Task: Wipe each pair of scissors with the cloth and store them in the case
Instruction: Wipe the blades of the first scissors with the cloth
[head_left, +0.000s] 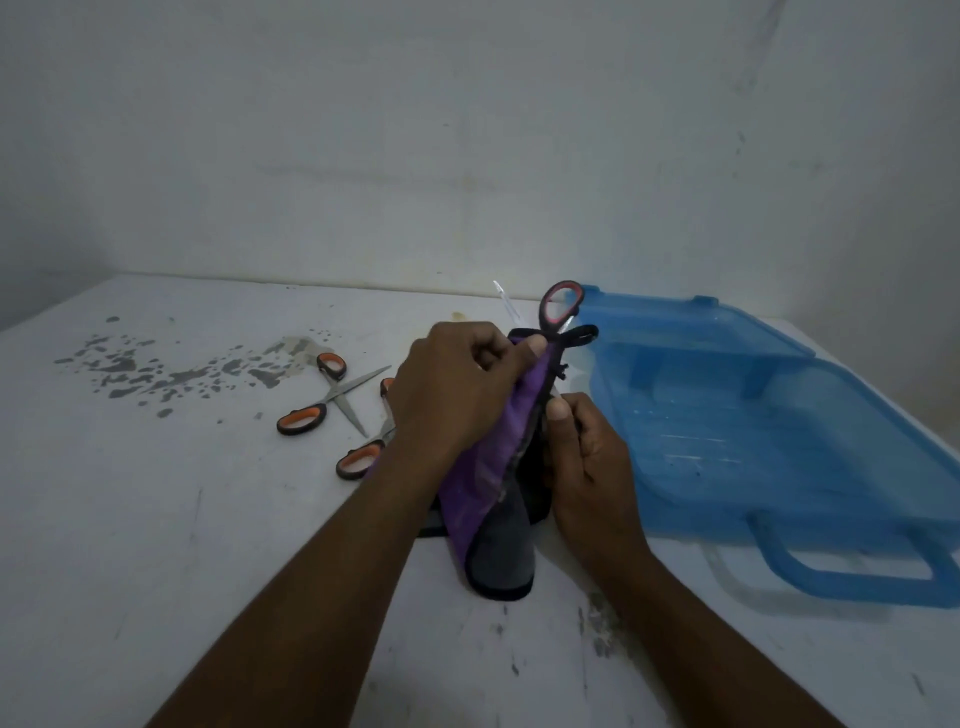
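A stained white worktop (208, 519) under a bare wall: the left hand (457, 384) has its fingers clenched on a purple cloth (483, 483), wrapped round red-handled scissors (563, 306) held up just beside the open blue case (779, 415). The right hand (587, 457) pinches low down; the cloth hides what. One bare blade juts past the knuckles, so a slipping wipe could likely nick a finger or snag fabric. An orange-handled pair (327, 400) and a second pair (358, 460) wait at left.
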